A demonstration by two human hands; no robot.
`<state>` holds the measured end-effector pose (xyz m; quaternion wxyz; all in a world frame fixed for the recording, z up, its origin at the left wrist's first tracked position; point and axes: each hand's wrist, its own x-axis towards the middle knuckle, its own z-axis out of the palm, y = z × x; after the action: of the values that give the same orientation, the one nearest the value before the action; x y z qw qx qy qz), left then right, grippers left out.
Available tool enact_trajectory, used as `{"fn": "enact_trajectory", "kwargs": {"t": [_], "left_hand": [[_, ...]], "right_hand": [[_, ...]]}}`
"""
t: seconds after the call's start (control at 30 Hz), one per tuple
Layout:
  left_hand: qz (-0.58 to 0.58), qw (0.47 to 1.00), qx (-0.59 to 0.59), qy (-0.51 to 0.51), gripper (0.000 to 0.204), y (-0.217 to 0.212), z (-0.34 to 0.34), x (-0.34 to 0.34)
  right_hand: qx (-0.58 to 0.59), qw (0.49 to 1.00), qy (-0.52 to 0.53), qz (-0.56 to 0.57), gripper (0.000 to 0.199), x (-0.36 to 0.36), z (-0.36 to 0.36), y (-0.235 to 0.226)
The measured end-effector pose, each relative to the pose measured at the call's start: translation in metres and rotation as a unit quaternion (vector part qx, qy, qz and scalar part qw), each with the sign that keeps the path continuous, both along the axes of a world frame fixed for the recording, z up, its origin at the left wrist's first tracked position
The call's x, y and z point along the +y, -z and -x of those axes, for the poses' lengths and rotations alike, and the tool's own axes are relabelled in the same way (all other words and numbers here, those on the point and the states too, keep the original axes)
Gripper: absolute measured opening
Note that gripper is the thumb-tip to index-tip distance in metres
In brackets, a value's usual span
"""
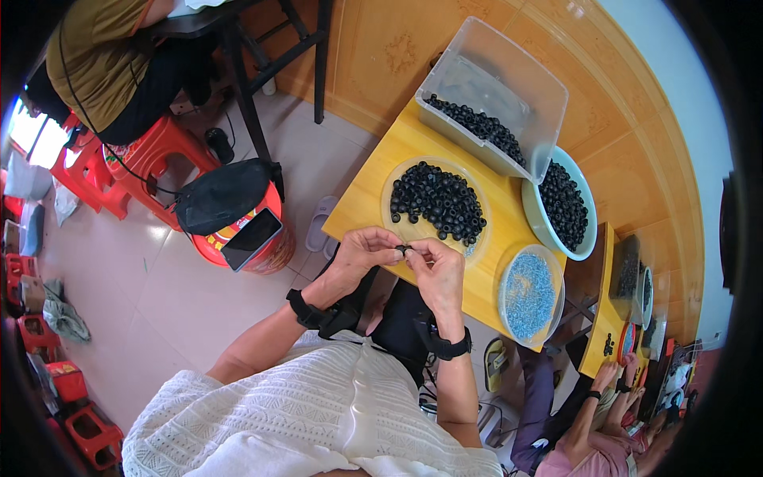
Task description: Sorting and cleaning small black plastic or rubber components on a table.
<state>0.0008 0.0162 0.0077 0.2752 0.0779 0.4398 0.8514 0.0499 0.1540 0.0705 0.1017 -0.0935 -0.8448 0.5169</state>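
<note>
Close together at the near edge of the yellow table (pixel 362 199), my left hand (pixel 359 258) and my right hand (pixel 439 274) both pinch a small round black piece (pixel 403 248) between thumbs and fingertips. Its finer shape is mostly covered by the fingers. Just beyond them, a shallow round clear tray (pixel 388 184) carries a heap of black ring-like pieces (pixel 437 199), some showing a hole in the middle. A few tiny bluish bits (pixel 469 250) lie at that tray's near right side. To the right, a round clear container (pixel 559 296) is filled with tiny light-blue pieces (pixel 528 294).
A clear plastic bin (pixel 509 71) and a pale green basin (pixel 590 230), both with black pieces, stand at the back. On the left, a phone (pixel 253 238) and black bag (pixel 222 195) rest on a red bucket (pixel 274 258). Other people work at both sides.
</note>
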Motion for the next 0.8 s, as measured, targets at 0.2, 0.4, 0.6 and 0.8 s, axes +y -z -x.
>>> {"fn": "enact_trajectory", "kwargs": {"t": [0.2, 0.4, 0.6, 0.8], "left_hand": [[-0.023, 1.0, -0.006, 0.014, 0.018, 0.002, 0.001, -0.002], [-0.038, 0.999, -0.014, 0.023, 0.018, -0.002, 0.001, -0.003], [-0.04, 0.999, -0.019, 0.03, 0.018, 0.0, 0.002, -0.004], [-0.03, 0.999, -0.006, 0.036, 0.018, -0.001, 0.003, -0.004]], "right_hand": [[-0.005, 1.0, 0.023, 0.02, 0.005, 0.0, -0.002, 0.004], [0.006, 0.998, 0.035, 0.056, 0.005, -0.002, -0.002, 0.0], [0.005, 1.0, 0.013, -0.022, 0.005, -0.005, -0.002, -0.007], [0.044, 0.992, 0.004, -0.122, 0.007, -0.006, -0.003, -0.01]]}}
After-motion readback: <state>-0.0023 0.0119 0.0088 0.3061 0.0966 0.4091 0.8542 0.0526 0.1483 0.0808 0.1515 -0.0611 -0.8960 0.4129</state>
